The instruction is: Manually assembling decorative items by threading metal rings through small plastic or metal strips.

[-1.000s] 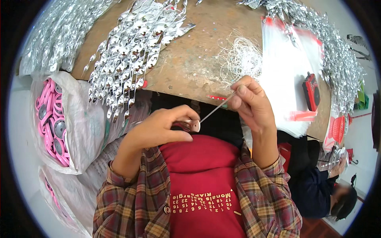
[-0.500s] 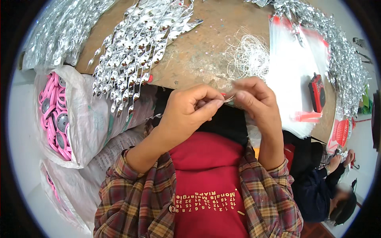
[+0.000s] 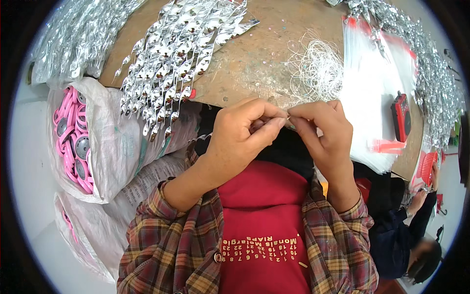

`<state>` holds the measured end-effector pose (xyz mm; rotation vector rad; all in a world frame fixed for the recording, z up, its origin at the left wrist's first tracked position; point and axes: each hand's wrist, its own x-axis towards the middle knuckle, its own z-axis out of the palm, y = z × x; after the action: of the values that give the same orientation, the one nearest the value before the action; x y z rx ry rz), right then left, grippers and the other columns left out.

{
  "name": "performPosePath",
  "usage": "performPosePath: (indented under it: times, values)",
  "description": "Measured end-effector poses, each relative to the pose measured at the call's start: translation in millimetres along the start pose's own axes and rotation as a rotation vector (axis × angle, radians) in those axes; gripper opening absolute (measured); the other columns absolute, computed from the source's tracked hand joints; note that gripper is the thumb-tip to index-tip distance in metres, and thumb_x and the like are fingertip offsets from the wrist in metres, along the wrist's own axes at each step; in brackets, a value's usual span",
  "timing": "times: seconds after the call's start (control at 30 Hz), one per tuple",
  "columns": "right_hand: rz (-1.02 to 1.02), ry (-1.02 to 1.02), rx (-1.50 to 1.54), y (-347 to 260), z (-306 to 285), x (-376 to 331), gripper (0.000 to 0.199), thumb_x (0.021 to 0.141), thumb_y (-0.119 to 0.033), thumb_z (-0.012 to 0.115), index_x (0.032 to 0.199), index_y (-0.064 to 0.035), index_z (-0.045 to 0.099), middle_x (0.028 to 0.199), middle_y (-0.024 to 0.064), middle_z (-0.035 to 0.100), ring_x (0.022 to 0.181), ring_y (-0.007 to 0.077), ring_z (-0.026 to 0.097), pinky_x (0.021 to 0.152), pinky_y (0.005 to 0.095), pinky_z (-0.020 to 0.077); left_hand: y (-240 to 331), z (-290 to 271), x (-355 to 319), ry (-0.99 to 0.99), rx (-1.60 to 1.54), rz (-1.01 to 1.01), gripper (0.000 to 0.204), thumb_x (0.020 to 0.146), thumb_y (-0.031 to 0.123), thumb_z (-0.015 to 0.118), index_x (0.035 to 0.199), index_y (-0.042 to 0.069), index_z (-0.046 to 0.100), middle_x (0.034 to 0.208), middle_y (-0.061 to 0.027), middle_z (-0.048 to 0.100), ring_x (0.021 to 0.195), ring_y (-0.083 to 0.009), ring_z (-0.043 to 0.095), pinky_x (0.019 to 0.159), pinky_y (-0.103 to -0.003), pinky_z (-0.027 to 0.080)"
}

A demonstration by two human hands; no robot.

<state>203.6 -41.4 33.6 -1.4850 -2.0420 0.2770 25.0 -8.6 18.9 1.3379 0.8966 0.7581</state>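
Note:
Close to the table's near edge, my two hands meet at the fingertips. My left hand [image 3: 245, 126] is closed in a pinch, thumb against forefinger. My right hand [image 3: 327, 128] pinches from the other side. Between the tips shows a small pale bit of thin string [image 3: 288, 118]; the fingers cover most of it. Just beyond my right hand lies a loose tangle of thin white string [image 3: 318, 68]. Shiny silver twisted strips [image 3: 169, 63] lie beyond my left hand, their ends hanging over the table edge.
Clear plastic bags [image 3: 364, 93] lie stacked at the right of the brown table [image 3: 245, 59], with a red and black device [image 3: 400, 117] on them. More silver strips pile up at both far sides. A white sack [image 3: 115, 142] of pink and grey wheel-like parts stands left. A co-worker [image 3: 404, 240] sits at right.
My right hand has closed from loosely parted fingers into a pinch and come against my left fingertips. The pale loop seen between the hands is now mostly covered. The whole view has shifted slightly.

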Motion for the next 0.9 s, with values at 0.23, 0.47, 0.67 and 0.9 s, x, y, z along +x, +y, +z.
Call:
performPosePath:
  times: [0.23, 0.47, 0.67, 0.9]
  values:
    - [0.518, 0.078, 1.071, -4, 13, -1, 0.007, 0.083, -0.004, 0.061, 0.090, -0.0012, 0.062, 0.091, 0.0065, 0.063, 0.064, 0.0046, 0.050, 0.051, 0.0167, 0.0369, -8, -5, 1, -0.038, -0.187, -0.042, 0.016, 0.087, 0.006, 0.059, 0.100, -0.005, 0.062, 0.086, -0.0064, 0.064, 0.075, -0.0098, 0.059, 0.069, -0.021, 0.048]
    - [0.559, 0.022, 1.208, 2, 20, -3, 0.008, 0.082, -0.006, 0.061, 0.089, -0.0029, 0.061, 0.104, 0.0083, 0.057, 0.065, 0.0040, 0.046, 0.051, 0.0153, 0.0336, -9, -5, 2, -0.006, -0.421, -0.071, 0.016, 0.087, 0.007, 0.059, 0.098, -0.004, 0.063, 0.087, -0.0081, 0.065, 0.076, -0.0120, 0.061, 0.070, -0.023, 0.049]
    - [0.513, -0.009, 1.178, 4, 17, -2, 0.006, 0.083, -0.003, 0.062, 0.089, -0.0019, 0.062, 0.092, 0.0043, 0.057, 0.066, 0.0046, 0.047, 0.052, 0.0162, 0.0362, -12, -4, 2, -0.001, -0.425, -0.088, 0.016, 0.087, 0.008, 0.060, 0.098, -0.003, 0.062, 0.087, -0.0079, 0.065, 0.077, -0.0118, 0.061, 0.070, -0.023, 0.049]
    - [0.514, 0.024, 1.166, 3, 20, -5, 0.006, 0.083, -0.003, 0.063, 0.088, -0.0020, 0.062, 0.088, 0.0028, 0.056, 0.064, 0.0041, 0.047, 0.052, 0.0163, 0.0363, -15, -2, 2, -0.015, -0.497, -0.105, 0.017, 0.088, 0.009, 0.060, 0.099, -0.003, 0.061, 0.086, -0.0075, 0.065, 0.076, -0.0110, 0.060, 0.070, -0.023, 0.049]
